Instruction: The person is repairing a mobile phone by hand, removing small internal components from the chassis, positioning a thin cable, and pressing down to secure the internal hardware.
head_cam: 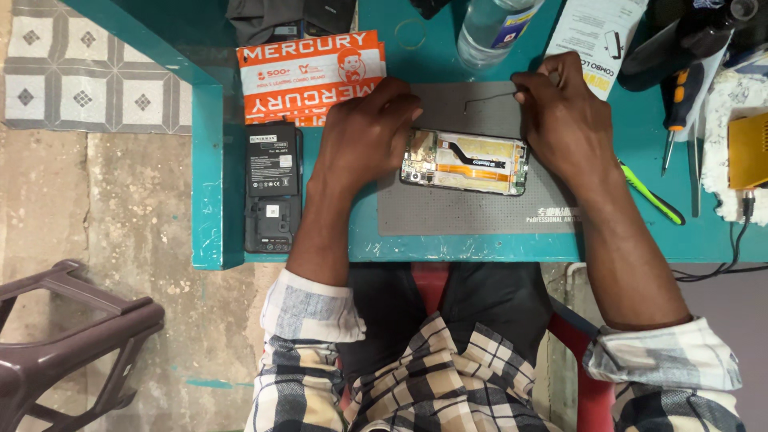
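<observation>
An opened phone (468,162), its back off and its circuit boards and orange flex cable bare, lies on a grey work mat (472,210). My left hand (364,136) rests on the phone's left end and steadies it. My right hand (560,112) hovers above the phone's right end and pinches a thin bent wire (486,99) between finger and thumb. The wire's hooked end points left over the mat.
A black phone back with a battery (274,186) lies at the teal table's left edge (206,176). Orange cartons (312,74) sit behind it. A clear bottle (490,30), a paper sheet (596,32), screwdrivers (676,120), a green-handled tool (652,194) and a yellow device (748,150) stand around.
</observation>
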